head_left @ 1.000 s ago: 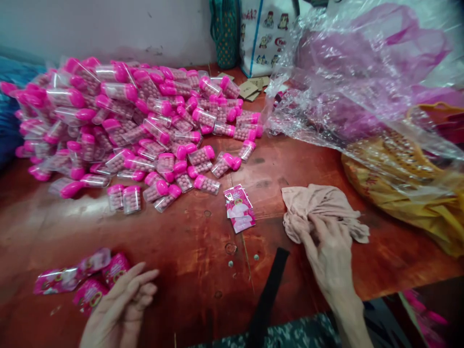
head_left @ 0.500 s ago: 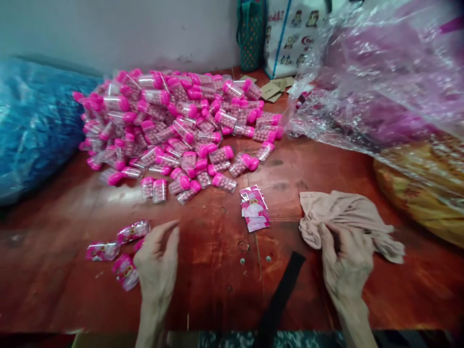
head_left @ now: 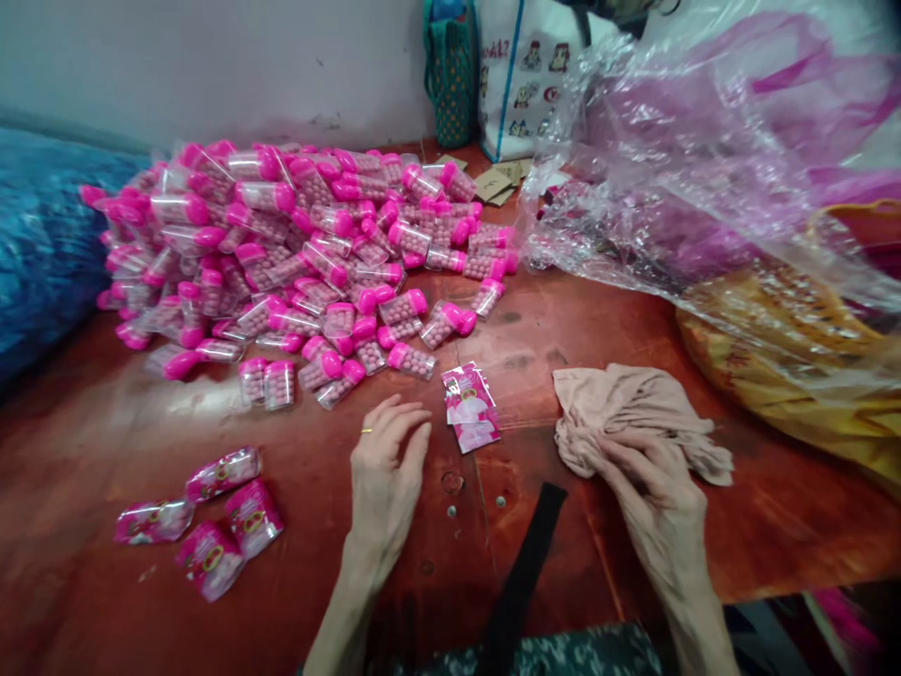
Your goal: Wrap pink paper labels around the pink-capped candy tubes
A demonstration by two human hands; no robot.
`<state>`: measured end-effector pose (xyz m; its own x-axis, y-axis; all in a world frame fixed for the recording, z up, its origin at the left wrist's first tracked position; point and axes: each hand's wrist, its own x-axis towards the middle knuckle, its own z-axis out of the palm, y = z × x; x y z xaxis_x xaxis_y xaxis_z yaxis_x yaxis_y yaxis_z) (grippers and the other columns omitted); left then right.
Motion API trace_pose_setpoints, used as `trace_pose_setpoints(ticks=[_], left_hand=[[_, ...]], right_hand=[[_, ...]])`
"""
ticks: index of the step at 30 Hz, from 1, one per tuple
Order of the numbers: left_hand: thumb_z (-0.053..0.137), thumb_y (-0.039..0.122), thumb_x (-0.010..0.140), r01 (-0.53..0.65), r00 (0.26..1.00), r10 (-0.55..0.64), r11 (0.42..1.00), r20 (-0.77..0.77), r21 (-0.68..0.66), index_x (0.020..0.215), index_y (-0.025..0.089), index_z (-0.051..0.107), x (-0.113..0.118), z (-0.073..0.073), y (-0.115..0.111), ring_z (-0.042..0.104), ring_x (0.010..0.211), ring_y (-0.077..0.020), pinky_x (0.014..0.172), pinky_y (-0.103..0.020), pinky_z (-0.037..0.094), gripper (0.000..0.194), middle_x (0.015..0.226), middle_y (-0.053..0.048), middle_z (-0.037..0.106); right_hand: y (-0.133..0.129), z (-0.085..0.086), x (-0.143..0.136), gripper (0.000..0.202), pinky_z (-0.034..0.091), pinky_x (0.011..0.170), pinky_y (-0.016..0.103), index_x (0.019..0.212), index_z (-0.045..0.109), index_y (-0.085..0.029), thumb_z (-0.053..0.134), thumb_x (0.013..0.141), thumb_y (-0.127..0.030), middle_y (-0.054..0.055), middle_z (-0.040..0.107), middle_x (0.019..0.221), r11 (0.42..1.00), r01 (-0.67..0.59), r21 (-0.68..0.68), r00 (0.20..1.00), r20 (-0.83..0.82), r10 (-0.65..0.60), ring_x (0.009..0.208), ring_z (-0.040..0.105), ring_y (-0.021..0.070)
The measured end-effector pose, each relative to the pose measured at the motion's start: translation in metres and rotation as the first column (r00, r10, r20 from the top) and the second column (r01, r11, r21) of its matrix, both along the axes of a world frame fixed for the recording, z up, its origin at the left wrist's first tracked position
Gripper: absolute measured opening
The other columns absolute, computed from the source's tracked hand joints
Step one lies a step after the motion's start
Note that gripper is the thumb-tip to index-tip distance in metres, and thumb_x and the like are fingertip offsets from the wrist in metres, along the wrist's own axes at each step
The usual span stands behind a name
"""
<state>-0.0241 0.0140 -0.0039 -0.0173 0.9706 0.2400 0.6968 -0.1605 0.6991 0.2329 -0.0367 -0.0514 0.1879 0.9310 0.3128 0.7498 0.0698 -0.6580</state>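
Observation:
My left hand is over the table with its fingers apart and nothing in them, just left of flat pink packets. My right hand has its fingertips pressed together on a beige cloth. Several small clear bottles with pink caps and pink beads form a large pile at the back left. At the lower left lie several pink wrapped bottles, apart from my left hand.
A blue plastic bag bulges at the left. Clear plastic sheeting and a yellow bag fill the right. A black strap crosses the front edge. A white printed bag and brown cards are behind.
My left hand has moved right from beside the wrapped bottles towards the flat packets, and its fingers have spread. My right hand stays at the cloth. The view has shifted right.

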Motion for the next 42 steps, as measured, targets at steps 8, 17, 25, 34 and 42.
trace_pose_setpoints(ticks=[8,17,25,34,42], left_hand=[[0.045,0.012,0.081,0.498,0.86,-0.506,0.86,-0.066,-0.107,0.1,0.015,0.054,0.123,-0.007,-0.021,0.051,0.089,-0.0213,0.079,-0.036,0.045,0.021,0.096,-0.009,0.058],[0.038,0.023,0.088,0.481,0.863,-0.499,0.86,-0.083,-0.167,0.075,0.017,0.055,0.143,-0.035,-0.008,0.049,0.061,-0.0154,0.057,-0.028,0.038,0.022,0.07,-0.003,0.056],[0.042,0.019,0.085,0.095,0.995,-0.094,0.995,0.036,-0.025,0.098,0.017,0.06,0.062,-0.005,0.009,0.058,0.081,-0.0177,0.075,-0.029,0.044,0.022,0.089,-0.007,0.064],[0.043,0.026,0.084,0.027,0.891,0.03,0.993,-0.453,0.119,0.11,0.012,0.057,-0.008,-0.045,0.074,0.034,0.121,-0.0318,0.097,-0.048,0.031,0.032,0.122,-0.016,0.052],[0.035,0.019,0.086,0.245,0.874,-0.25,0.967,-0.417,-0.067,0.121,0.016,0.048,-0.022,-0.04,0.033,0.025,0.13,-0.0252,0.101,-0.052,0.026,0.037,0.132,-0.012,0.046]], right_hand=[[0.003,-0.002,-0.006,0.021,0.04,0.069,0.031,0.072,0.058,-0.018,0.05,0.084,-0.034,0.001,0.055,0.072,0.984,0.171,-0.042,0.949,-0.263,-0.176,0.07,0.05,0.0164],[0.007,-0.009,-0.007,0.025,0.04,0.074,0.033,0.074,0.059,-0.017,0.046,0.087,-0.034,0.005,0.059,0.076,0.986,0.166,0.017,0.986,-0.017,-0.166,0.077,0.051,0.0186],[0.008,-0.003,-0.005,0.019,0.041,0.075,0.035,0.08,0.06,-0.018,0.049,0.085,-0.032,0.005,0.06,0.079,0.986,0.168,-0.014,0.986,-0.002,-0.168,0.08,0.051,0.0202],[0.026,0.038,-0.1,0.014,0.042,0.074,0.033,0.094,0.06,-0.019,0.056,0.081,-0.023,0.005,0.057,0.086,0.997,-0.075,-0.034,0.992,-0.107,0.071,0.083,0.05,0.02],[0.04,0.003,-0.128,0.017,0.039,0.065,0.032,0.081,0.064,-0.022,0.048,0.085,-0.019,0.005,0.053,0.076,0.986,-0.108,-0.124,0.993,0.041,0.114,0.076,0.045,0.0198]])
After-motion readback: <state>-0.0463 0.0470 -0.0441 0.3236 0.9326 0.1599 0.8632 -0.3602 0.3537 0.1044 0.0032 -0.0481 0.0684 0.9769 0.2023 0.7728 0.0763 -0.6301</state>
